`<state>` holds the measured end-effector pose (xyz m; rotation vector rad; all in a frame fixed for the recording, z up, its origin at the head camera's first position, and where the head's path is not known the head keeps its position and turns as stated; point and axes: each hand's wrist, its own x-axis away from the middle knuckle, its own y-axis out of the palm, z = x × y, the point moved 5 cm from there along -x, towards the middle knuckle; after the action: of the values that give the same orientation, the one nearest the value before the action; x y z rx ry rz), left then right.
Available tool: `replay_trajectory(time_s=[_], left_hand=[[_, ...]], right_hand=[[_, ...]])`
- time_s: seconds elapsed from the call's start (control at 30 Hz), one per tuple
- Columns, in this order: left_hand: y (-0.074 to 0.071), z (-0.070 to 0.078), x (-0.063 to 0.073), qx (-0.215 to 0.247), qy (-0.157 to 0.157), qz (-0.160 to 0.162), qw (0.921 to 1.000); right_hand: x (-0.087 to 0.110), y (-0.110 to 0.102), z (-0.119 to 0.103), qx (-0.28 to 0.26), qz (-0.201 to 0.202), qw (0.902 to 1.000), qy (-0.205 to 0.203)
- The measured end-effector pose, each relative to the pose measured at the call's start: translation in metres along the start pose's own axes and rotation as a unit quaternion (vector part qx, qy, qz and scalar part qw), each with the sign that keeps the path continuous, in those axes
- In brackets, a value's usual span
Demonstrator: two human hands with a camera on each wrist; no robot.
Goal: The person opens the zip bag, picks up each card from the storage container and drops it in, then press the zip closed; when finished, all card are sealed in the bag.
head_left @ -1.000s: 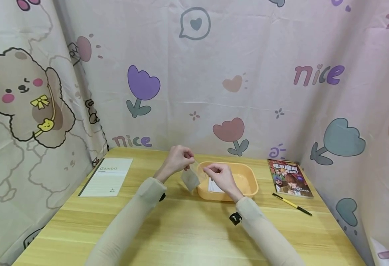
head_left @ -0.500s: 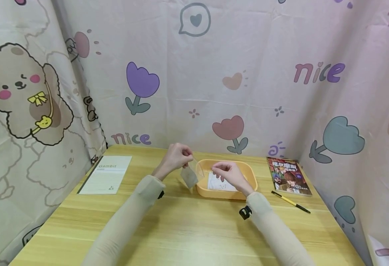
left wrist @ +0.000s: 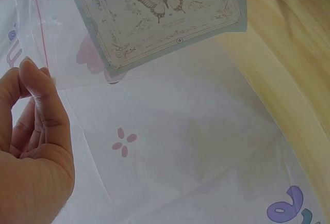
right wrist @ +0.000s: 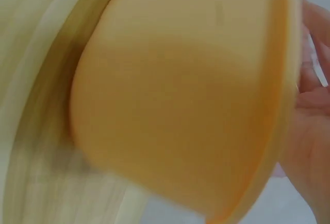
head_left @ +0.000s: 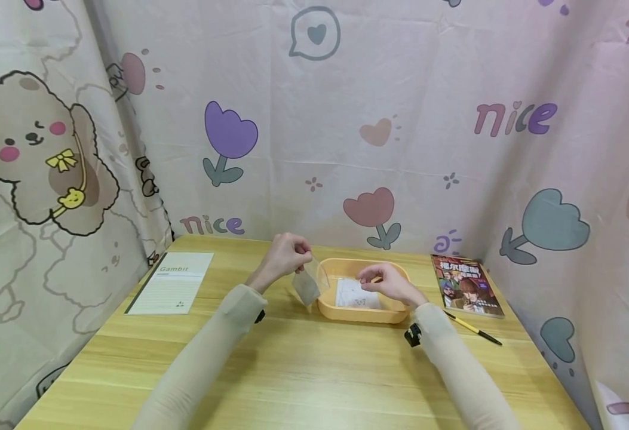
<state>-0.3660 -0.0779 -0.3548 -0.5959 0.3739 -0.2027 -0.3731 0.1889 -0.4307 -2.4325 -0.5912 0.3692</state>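
In the head view my left hand [head_left: 288, 255] pinches the top edge of a clear zip bag [head_left: 319, 276], which hangs at the tray's left side. A pale card [head_left: 306, 289] is inside it; the left wrist view shows a butterfly print on this card [left wrist: 165, 20] and a red line along the bag's opening. My right hand [head_left: 389, 283], fingers loosely bent and nothing visible between them, hovers over the yellow-orange plastic tray [head_left: 336, 313]. White printed cards [head_left: 350, 291] lie in the tray. The tray wall [right wrist: 175, 105] hides part of my right hand in the blurred right wrist view.
A white notebook [head_left: 171, 283] lies at the table's left. At the right are a comic-style magazine [head_left: 468, 285] and a yellow and black pen [head_left: 472, 327]. A patterned curtain [head_left: 314, 131] hangs behind the wooden table [head_left: 303, 370].
My right hand has moved away from the bag to the right, over the tray, uncovering more of the cards there. My left hand still holds the bag in nearly the same place.
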Motion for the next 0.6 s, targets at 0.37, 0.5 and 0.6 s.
replay_trajectory(time_s=[0.37,0.5,0.6], left_hand=[[0.001,-0.002,0.0,-0.008,0.002,0.002,1.0],[0.0,-0.002,0.001,-0.006,0.005,0.002,1.0],[-0.001,-0.003,0.001,-0.004,0.006,0.003,1.0]], right_hand=[[0.005,-0.004,0.028,0.048,-0.09,0.9947,0.015],[0.005,-0.001,0.031,0.082,-0.106,0.9905,0.031],[0.004,0.003,0.034,0.112,-0.12,0.9857,0.036]])
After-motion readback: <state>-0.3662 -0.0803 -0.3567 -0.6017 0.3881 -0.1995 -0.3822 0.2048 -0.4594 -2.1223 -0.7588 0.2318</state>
